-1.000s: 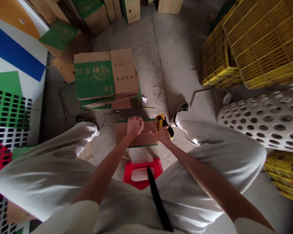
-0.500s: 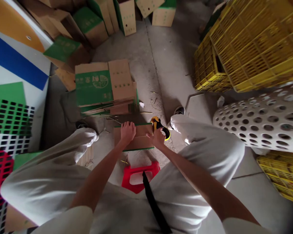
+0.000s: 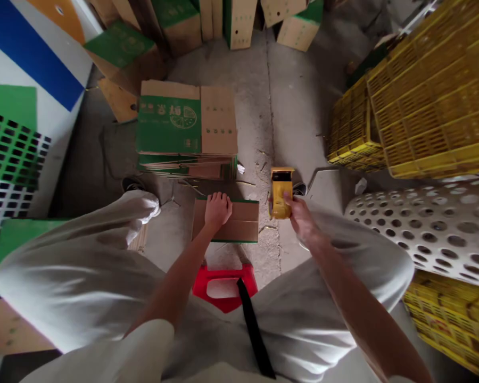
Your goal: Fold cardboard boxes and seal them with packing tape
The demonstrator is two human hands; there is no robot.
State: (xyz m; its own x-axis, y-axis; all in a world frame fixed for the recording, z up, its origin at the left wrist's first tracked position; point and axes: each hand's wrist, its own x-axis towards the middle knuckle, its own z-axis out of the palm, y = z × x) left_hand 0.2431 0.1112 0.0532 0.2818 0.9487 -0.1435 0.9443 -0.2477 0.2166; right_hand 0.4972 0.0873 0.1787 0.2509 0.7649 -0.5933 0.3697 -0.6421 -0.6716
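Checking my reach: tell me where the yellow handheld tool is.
Head view: the yellow handheld tool is in the right hand, just right of the flat green-edged cardboard piece.

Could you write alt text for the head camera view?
A person's left hand presses on a folded cardboard carton while the right hand holds up a yellow handheld tool. Flattened green-printed cartons lie stacked on the concrete floor ahead, with yellow plastic crates to the right.

- Grey concrete floor [image 3: 299,117], seamed and littered with scraps, across the middle
- Yellow plastic crates [image 3: 435,101] stacked at upper right, more at lower right
- White perforated plastic sheeting [image 3: 431,229] at right
- Blue, green and orange panels [image 3: 27,53] at left
- Cardboard boxes [image 3: 239,21] along the top
- Flattened green-printed cartons [image 3: 187,125] stacked at upper middle
- Red plastic stool [image 3: 227,273] at lower middle
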